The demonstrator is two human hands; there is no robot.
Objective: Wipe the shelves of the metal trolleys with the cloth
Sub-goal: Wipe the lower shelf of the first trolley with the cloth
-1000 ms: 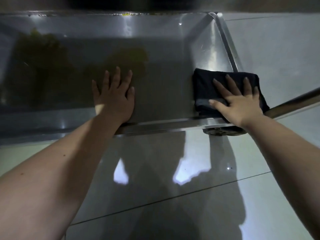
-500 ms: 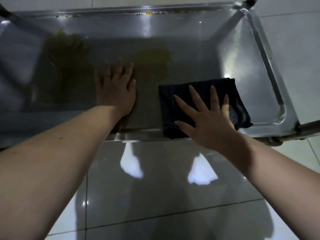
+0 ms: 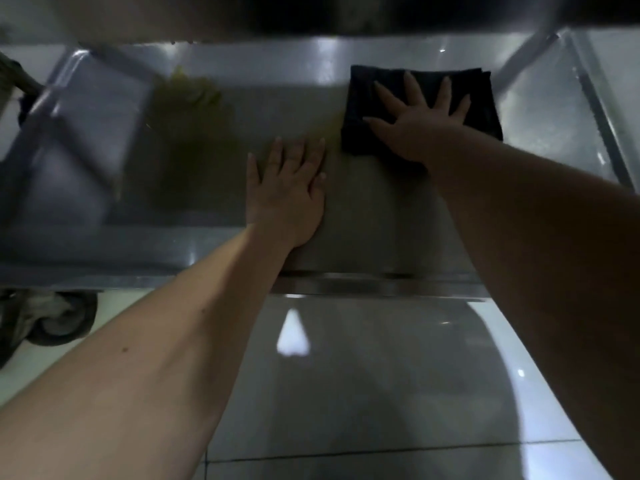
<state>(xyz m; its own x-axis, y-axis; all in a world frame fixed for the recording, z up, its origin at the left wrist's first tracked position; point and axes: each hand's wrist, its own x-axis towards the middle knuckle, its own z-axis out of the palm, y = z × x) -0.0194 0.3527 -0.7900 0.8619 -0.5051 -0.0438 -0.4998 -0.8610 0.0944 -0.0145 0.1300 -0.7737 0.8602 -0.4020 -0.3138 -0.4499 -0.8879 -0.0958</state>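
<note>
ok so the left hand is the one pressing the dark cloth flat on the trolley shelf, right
No, it is the right hand that presses the dark cloth flat on the trolley shelf, with its fingers spread. The left hand lies flat on the bare metal beside the cloth. The head view shows this.

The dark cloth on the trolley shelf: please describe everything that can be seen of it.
The cloth is black or very dark blue, soft-looking, folded into a rough rectangle; layered edges show at its far right corner. It lies flat on the metal shelf, toward the back, right of the middle. The right hand presses on it with straight, spread fingers, covering its middle. The left hand rests on the shelf beside it, without touching it.
</note>
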